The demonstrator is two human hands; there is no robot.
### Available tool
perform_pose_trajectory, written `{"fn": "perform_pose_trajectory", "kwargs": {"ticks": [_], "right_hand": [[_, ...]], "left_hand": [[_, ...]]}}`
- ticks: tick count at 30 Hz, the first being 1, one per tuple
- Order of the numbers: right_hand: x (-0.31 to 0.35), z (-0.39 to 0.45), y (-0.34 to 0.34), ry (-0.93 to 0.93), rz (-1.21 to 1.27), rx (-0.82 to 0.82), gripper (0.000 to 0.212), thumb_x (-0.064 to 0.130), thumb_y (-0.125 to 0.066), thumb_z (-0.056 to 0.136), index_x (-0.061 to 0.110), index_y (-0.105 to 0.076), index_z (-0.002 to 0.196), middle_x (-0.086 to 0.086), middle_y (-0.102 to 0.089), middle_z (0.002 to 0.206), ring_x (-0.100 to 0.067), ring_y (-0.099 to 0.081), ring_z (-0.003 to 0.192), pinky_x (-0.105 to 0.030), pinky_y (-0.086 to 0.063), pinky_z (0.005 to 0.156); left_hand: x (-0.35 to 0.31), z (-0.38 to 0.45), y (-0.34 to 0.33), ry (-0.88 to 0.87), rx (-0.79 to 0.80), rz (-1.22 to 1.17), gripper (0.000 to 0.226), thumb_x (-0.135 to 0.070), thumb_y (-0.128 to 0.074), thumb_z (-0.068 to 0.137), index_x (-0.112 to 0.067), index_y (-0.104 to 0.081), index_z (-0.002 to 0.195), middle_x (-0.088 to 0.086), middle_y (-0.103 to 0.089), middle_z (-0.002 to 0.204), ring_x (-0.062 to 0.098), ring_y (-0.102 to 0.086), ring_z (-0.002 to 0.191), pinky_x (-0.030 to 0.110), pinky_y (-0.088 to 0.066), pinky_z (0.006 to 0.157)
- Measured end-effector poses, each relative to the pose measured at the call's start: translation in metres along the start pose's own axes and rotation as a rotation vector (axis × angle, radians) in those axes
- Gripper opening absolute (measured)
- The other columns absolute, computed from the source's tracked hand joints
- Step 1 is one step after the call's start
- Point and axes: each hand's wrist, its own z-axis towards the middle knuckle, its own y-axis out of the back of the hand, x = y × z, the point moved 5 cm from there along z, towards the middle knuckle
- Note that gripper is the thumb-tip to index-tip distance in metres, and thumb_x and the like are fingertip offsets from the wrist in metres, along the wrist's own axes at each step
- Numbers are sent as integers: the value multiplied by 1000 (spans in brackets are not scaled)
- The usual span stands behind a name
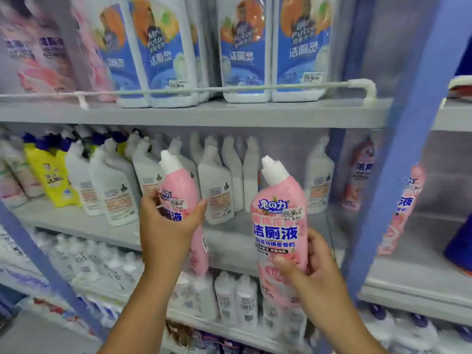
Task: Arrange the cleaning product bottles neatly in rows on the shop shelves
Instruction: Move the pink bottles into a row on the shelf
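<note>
The left grip (169,226) is closed around the middle of a pink bottle (178,190), thumb on one side of the label and fingertips on the other, holding it upright in front of the middle shelf (76,221); a small price sticker sits on its front, the digits too blurred to be sure of. The right grip (310,264) clasps the lower half of a second pink bottle (279,226), also upright with a white nozzle cap, thumb pressed across the front. That label reads clearly: "兔の力" with "Rabito" beneath it, then large blue characters "洁厕液", a smaller line ending "香香的", and a price sticker showing "8.00". Both bottles are held off the shelf, side by side and apart, in front of a row of white bottles (219,185) with angled necks that stand toward the back of the middle shelf, their back labels facing out. Toward the left end of that shelf stands a yellow bottle (51,180) with a dark cap and partly legible "洁厕". On the top shelf (178,113), behind a thin white rail (229,89), stand tall white bottles with blue labels (298,47) reading "Mr. Puton" and "洁厕灵". More pink bottles (406,203) stand in the neighbouring bay past the blue upright post (398,149). The lower shelf (204,318) carries small white bottles, too blurred to read.
</note>
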Motion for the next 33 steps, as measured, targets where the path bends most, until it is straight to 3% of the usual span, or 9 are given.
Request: {"fn": "perform_pose_trajectory", "kwargs": {"ticks": [3, 7, 11, 14, 17, 20, 26, 31, 33], "right_hand": [[-16, 47, -29, 33, -40, -55, 51, -3, -73, 86, 39, -58, 112, 6, -75, 105, -15, -73, 95, -38, -59, 85], [-41, 95, -55, -29, -78, -79, 49, 0, -71, 89, 35, -54, 118, 8, -75, 104, -12, -74, 91, -25, -60, 65], [-62, 129, -66, -27, -202, -118, 51, 3, -70, 91, 38, -50, 121, 20, -73, 108, -2, -71, 98, -20, -56, 83], [-65, 151, -70, -10, -254, -174, 52, 0, -69, 90, 38, -52, 120, 12, -71, 111, 5, -69, 96, -10, -52, 77], [-58, 173, -77, 28, -285, -145, 48, -7, -65, 90, 32, -60, 117, 12, -75, 108, -2, -71, 99, -15, -54, 79], [-60, 190, -80, -14, -367, -133, 46, 8, -62, 92, 50, -60, 111, 18, -74, 107, -4, -72, 98, -26, -60, 84], [-68, 184, -76, -143, -543, -223, 49, 37, -61, 97, 36, -43, 142, -2, -46, 128, -19, -58, 111, -35, -52, 100], [-55, 114, -57, -240, -310, -178, 49, 34, -64, 97, 37, -42, 140, 11, -61, 117, -4, -63, 99, -12, -51, 74], [-49, 79, -45, -270, -219, -149, 39, 32, -66, 95, 33, -50, 131, 9, -66, 110, -14, -66, 97, -16, -53, 76]], "left_hand": [[28, 47, -11, -2, 12, 28, 75, -39, -93, 68, -21, -45, 124, -6, -55, 110, 4, -60, 87, 14, -44, 66], [71, 97, -33, 30, 58, 78, 80, -37, -94, 67, -9, -48, 126, 7, -60, 114, 24, -64, 93, 23, -48, 65], [97, 127, -57, 30, 100, 75, 89, -53, -90, 66, -14, -43, 131, 6, -62, 117, 28, -66, 95, 46, -58, 80], [101, 137, -72, 29, 142, 86, 85, -36, -89, 75, -11, -37, 137, 2, -55, 117, 23, -58, 97, 39, -49, 85], [106, 144, -82, 31, 171, 147, 87, -39, -88, 75, -14, -34, 139, 4, -56, 121, 29, -60, 100, 45, -51, 88], [109, 148, -85, -14, 182, 242, 90, -48, -82, 76, -15, -32, 143, 13, -53, 134, 41, -60, 111, 54, -52, 85], [107, 145, -85, -76, 189, 305, 90, -51, -73, 83, -6, -29, 147, 28, -43, 139, 52, -49, 121, 64, -49, 92], [102, 80, -72, -35, 116, -65, 77, -71, -60, 82, -19, -45, 137, 26, -48, 133, 45, -56, 116, 60, -52, 95], [79, 35, -79, -25, 227, -221, 50, -61, -59, 81, -37, -49, 124, 27, -50, 130, 32, -58, 111, 36, -52, 98]]}}
